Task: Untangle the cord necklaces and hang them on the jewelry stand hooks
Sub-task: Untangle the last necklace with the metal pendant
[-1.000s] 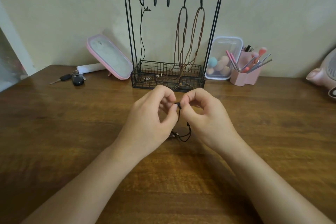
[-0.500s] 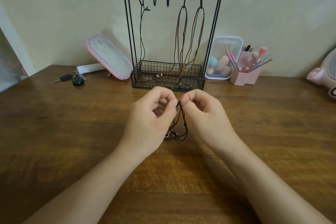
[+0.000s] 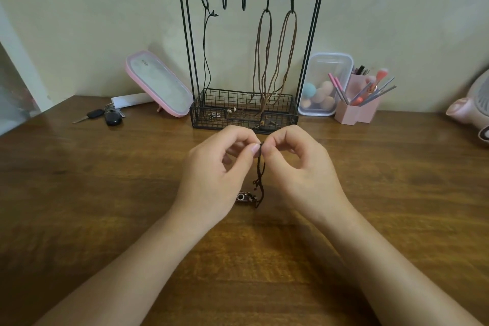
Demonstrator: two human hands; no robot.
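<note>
Just before the stand point(image 3: 280, 114), the cord point(image 3: 260, 172) is pinched at its top by left hand point(image 3: 214, 177) and right hand point(image 3: 301, 169) alike; it hangs vertical, pendant point(image 3: 243, 198) lowest, free hooks point(image 3: 225, 2) above and beyond.

1. No word, number or brand can be read anywhere in the frame.
2. The pink-rimmed mirror point(image 3: 158, 85), left of centre, bears a small oval mark near its upper end. It is too small to make out.
</note>
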